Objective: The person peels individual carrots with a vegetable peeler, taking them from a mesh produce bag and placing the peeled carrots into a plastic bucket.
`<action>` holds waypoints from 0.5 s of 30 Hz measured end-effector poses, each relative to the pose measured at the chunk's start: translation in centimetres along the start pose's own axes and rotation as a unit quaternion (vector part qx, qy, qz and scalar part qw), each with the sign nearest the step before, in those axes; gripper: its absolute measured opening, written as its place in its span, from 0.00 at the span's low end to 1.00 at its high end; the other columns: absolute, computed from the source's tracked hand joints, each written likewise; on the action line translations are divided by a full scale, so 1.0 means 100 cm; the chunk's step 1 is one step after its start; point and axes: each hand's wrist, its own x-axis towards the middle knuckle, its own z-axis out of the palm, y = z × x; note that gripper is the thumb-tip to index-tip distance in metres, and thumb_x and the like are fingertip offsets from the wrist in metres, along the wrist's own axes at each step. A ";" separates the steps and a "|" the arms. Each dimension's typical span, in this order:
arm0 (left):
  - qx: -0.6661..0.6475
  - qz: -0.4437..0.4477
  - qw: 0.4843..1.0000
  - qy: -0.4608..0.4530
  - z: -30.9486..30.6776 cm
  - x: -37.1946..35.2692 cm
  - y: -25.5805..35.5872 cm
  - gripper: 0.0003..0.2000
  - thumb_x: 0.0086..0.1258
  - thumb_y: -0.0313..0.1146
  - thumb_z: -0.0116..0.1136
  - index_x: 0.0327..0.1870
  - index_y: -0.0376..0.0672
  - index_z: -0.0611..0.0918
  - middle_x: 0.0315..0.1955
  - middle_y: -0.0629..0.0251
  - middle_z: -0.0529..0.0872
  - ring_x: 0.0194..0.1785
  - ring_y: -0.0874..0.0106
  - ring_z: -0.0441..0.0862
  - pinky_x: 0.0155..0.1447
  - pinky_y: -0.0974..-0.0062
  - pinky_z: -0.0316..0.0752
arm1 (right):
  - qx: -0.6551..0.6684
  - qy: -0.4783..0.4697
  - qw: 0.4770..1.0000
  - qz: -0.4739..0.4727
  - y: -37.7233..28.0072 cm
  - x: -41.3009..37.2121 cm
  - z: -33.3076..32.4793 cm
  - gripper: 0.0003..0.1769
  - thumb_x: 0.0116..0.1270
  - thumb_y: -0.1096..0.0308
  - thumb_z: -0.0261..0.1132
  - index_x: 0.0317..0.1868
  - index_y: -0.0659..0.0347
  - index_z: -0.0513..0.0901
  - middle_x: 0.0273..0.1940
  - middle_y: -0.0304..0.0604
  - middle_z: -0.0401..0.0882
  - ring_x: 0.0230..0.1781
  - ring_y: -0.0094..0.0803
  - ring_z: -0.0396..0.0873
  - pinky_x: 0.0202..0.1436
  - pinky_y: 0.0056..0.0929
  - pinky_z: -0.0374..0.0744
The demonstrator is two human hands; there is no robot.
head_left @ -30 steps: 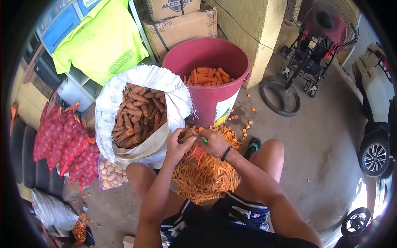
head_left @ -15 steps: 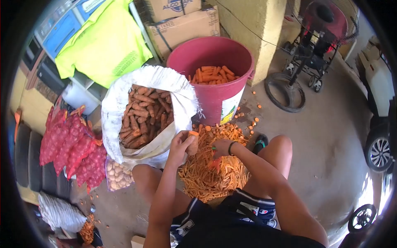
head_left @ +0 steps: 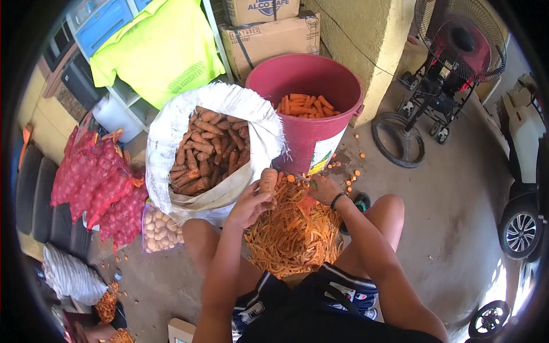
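Note:
My left hand (head_left: 250, 207) is closed round the lower part of a thick, brownish unpeeled carrot (head_left: 268, 181), which points up. To its right, my right hand (head_left: 326, 190) grips a small tool (head_left: 313, 184) with a green part and a thin pale end directed towards the carrot; its exact kind is too small to make out. Something red shows just below that hand. Beneath both hands lies a big heap of orange carrot peelings (head_left: 291, 246) between my knees. A white sack (head_left: 214, 208) of unpeeled carrots (head_left: 211, 146) stands open just beyond my left hand.
A maroon bin (head_left: 269, 137) with peeled carrots (head_left: 306, 107) stands behind the heap. Cut carrot ends (head_left: 357, 172) dot the floor. Red net bags of onions (head_left: 94, 177) and a bag of pale bulbs (head_left: 160, 228) sit left. A fan (head_left: 457, 46) stands back right.
The carrot has turned in my left hand, and its orange cut end no longer faces me. My right hand has moved forward and right with the tool. The view has shifted slightly.

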 end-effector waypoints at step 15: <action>0.339 0.107 0.922 0.156 0.005 0.029 -0.061 0.29 0.71 0.30 0.65 0.69 0.32 0.65 0.54 0.53 0.82 0.55 0.67 0.82 0.58 0.70 0.77 | -0.078 0.153 0.980 -0.102 -0.045 -0.008 0.032 0.20 0.63 0.63 0.69 0.53 0.61 0.76 0.43 0.58 0.82 0.39 0.53 0.87 0.40 0.47 0.86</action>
